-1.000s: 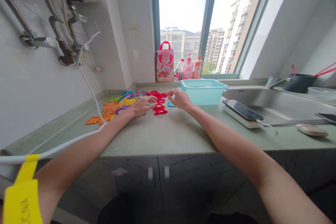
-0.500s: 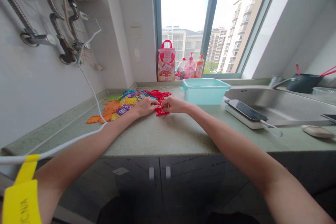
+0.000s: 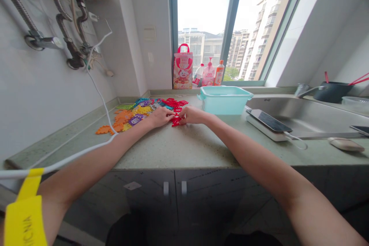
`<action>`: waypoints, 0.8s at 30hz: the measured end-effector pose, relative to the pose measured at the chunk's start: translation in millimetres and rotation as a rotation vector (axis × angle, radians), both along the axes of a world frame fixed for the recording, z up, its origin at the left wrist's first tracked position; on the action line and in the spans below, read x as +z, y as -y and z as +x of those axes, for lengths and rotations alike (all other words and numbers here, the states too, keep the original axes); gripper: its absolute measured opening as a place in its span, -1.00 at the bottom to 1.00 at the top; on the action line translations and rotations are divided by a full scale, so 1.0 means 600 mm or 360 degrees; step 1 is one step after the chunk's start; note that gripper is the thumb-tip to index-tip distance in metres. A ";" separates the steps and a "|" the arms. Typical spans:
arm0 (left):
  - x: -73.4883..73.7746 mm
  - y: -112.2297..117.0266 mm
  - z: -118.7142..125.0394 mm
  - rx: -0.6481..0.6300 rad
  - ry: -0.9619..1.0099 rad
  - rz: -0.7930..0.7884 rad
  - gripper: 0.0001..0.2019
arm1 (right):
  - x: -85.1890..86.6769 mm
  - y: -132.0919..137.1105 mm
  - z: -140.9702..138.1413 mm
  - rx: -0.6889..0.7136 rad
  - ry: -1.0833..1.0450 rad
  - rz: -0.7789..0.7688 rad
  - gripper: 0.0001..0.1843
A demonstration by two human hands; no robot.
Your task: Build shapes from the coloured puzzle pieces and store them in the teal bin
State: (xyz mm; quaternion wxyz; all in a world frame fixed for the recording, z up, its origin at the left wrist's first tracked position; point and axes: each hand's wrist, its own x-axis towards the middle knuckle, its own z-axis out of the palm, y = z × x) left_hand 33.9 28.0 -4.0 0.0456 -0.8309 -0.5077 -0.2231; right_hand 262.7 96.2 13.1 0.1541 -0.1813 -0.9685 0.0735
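Red interlocking plastic puzzle pieces (image 3: 175, 120) lie on the counter between my two hands. My left hand (image 3: 160, 117) rests at their left side, fingers bent and pressed onto the nearest red piece. From the right, my right hand (image 3: 191, 115) pinches the edge of a red piece with thumb and fingers. More red pieces (image 3: 174, 103) lie just behind my hands. To the left, partly behind my left hand, spreads a flat pile of orange pieces (image 3: 119, 119), yellow pieces (image 3: 142, 110), purple pieces (image 3: 136, 119) and blue pieces.
A turquoise plastic tub (image 3: 226, 102) stands right of my hands. Farther right are a phone (image 3: 268, 120) on a white box, a sink (image 3: 305, 117) and a mouse-shaped object (image 3: 346, 144). A white cable (image 3: 98, 92) hangs across the left. Bottles (image 3: 208, 75) stand by the window.
My right hand has shifted slightly and its fingers have changed position on the red piece. The near red piece looks turned a little. My left hand has hardly moved.
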 end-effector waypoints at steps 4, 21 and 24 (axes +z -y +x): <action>0.003 0.002 0.002 0.0011 -0.0025 -0.0003 -0.72 | 0.002 -0.001 0.003 0.0023 -0.0011 -0.0081 -0.83; 0.024 0.026 -0.007 -0.0287 0.0005 -0.0206 -0.52 | -0.014 -0.044 0.034 -0.0698 0.0086 0.0123 -0.79; 0.025 0.028 0.000 -0.0270 0.0039 -0.0137 -0.50 | -0.018 -0.047 0.018 -0.0481 -0.0059 -0.0130 -0.68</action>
